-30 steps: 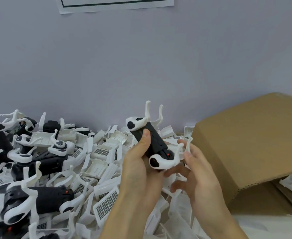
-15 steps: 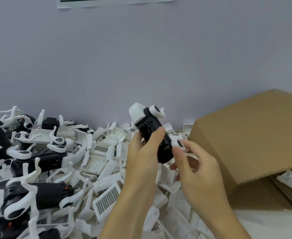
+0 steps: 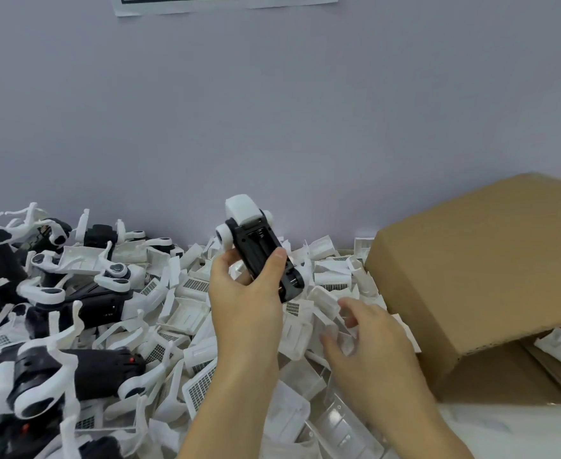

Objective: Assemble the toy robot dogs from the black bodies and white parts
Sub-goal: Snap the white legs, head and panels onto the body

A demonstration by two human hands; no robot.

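Note:
My left hand [image 3: 244, 294] grips a black toy dog body [image 3: 264, 256], held up over the pile with its underside facing me. A white head cap and white round joints sit at its far end. My right hand [image 3: 365, 336] is lower and to the right, down among the loose white parts [image 3: 189, 313], its fingers curled over a white cover piece [image 3: 325, 301]; I cannot tell whether it holds one. Several assembled black-and-white dogs [image 3: 83, 369] lie heaped on the left.
A large brown cardboard box [image 3: 477, 270] lies on its side at the right, with white parts inside its opening [image 3: 560, 346]. A pale wall stands close behind the pile. Bare white tabletop [image 3: 504, 432] shows at the bottom right.
My left hand turned the black body so its underside faces me. My right hand let go of it and dropped down into the white parts.

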